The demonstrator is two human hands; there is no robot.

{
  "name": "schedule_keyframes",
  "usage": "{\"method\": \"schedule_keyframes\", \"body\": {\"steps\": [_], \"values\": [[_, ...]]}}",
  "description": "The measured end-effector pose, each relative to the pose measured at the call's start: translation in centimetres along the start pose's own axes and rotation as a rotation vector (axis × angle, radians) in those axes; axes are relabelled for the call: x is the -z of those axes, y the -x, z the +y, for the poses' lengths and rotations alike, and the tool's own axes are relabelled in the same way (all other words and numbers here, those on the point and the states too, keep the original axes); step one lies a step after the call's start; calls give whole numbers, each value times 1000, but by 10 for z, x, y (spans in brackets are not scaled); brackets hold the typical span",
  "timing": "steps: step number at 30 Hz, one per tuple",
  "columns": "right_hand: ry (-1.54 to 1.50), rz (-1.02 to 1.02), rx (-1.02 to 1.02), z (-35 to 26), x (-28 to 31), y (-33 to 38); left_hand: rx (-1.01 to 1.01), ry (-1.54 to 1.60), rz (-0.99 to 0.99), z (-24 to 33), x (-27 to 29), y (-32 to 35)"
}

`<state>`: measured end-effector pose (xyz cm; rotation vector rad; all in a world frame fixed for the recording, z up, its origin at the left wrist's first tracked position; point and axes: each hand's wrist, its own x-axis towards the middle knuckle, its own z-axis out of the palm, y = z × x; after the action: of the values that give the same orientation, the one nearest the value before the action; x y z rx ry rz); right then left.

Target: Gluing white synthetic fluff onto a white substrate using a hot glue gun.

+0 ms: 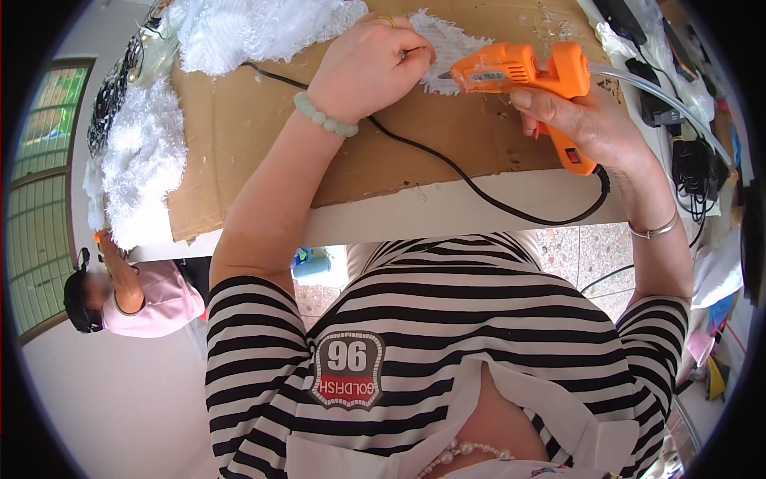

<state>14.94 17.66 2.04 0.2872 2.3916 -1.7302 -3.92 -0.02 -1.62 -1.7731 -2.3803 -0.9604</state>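
Note:
My right hand (594, 128) is wrapped round the grip of an orange hot glue gun (511, 68). The gun's nozzle points left, above a piece of white fluffy fabric (451, 40). Into its back end runs a long clear glue stick (662, 84). My left hand (371, 68) is just left of the nozzle, fingers curled closed. A small dark spot shows between its fingers, too small to identify, and the fingertips are partly hidden. The white fabric lies on brown cardboard (487, 140) beside my left hand.
White fluffy material is heaped at the far left (255, 28) and down the left side (144, 152). A black cord (471, 184) loops across the cardboard from the gun. Black adapters (692, 168) and cables lie at the right. Another person (155, 299) works at the left.

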Motion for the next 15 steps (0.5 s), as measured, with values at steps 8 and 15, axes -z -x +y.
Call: {"method": "schedule_keyframes", "body": {"steps": [8, 15], "values": [[13, 121, 48, 1, -12, -6, -147, -43, -80, 5, 12, 8], [52, 119, -14, 0, -11, -7, -690, -110, 242, -23, 7, 0]]}}
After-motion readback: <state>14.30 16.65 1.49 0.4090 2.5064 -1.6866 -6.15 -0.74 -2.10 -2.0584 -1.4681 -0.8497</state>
